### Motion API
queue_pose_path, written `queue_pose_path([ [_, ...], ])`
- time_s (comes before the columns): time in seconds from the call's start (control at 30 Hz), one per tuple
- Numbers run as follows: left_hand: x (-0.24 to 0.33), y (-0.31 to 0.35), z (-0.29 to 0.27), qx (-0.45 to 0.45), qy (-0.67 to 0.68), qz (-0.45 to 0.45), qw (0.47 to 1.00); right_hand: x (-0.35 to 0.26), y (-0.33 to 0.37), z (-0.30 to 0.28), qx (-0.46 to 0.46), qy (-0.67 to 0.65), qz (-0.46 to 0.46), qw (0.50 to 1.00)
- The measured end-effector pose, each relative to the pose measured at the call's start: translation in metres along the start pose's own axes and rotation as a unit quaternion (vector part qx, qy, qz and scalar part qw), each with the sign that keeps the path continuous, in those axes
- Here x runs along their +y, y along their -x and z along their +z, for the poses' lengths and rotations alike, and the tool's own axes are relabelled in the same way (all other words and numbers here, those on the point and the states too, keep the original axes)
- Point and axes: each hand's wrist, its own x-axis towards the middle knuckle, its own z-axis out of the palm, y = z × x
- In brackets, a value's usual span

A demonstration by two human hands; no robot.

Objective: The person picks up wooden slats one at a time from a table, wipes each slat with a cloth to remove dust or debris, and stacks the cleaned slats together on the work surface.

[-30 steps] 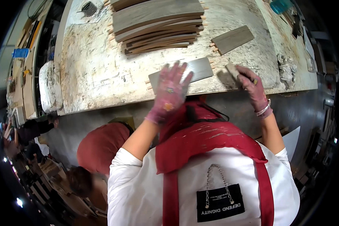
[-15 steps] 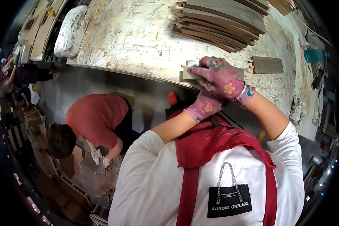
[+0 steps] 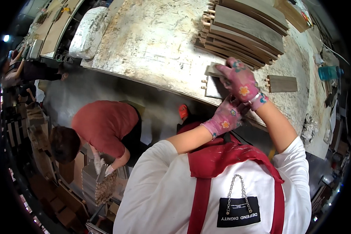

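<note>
A short wooden board (image 3: 215, 87) with dowel pegs at its left end lies near the bench's front edge, its dark upper face catching the light. My right hand (image 3: 241, 81), in a pink flowered glove, is closed on a flat pale grey block (image 3: 213, 70) at the board's far side. The block is smeared by motion, so its exact kind is unclear. Beneath my right wrist, my left hand (image 3: 225, 117), gloved alike, curls at the board's near side. My right hand partly hides its fingers and the board's right end.
Dowelled boards (image 3: 247, 33) are stacked at the far side of the workbench (image 3: 144, 50); another board (image 3: 283, 83) lies to the right. A teal bottle (image 3: 329, 73) and a white wrapped bundle (image 3: 89, 32) flank the bench. A person in a red shirt (image 3: 105, 123) bends at the left.
My right hand and the grey block have moved toward the board's far side, baring its dark face. My left hand stays close to the near edge. The whole view has shifted slightly.
</note>
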Motion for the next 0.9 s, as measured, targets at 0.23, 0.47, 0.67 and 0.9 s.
queue_pose_path([
  [0.23,-0.006,0.008,0.013,0.111,0.105,-0.028,0.988,-0.022,0.002,-0.006,0.013,-0.112,0.051,0.992],
  [0.47,-0.002,0.004,-0.014,-0.089,0.038,-0.031,0.995,0.002,0.033,-0.013,-0.048,-0.159,0.148,0.975],
  [0.67,-0.01,0.011,0.027,-0.001,0.012,-0.003,1.0,0.041,0.089,-0.035,-0.056,-0.109,0.199,0.972],
  [0.9,-0.014,-0.002,0.003,-0.023,-0.109,0.061,0.992,0.087,0.163,-0.05,0.0,-0.048,0.286,0.957],
])
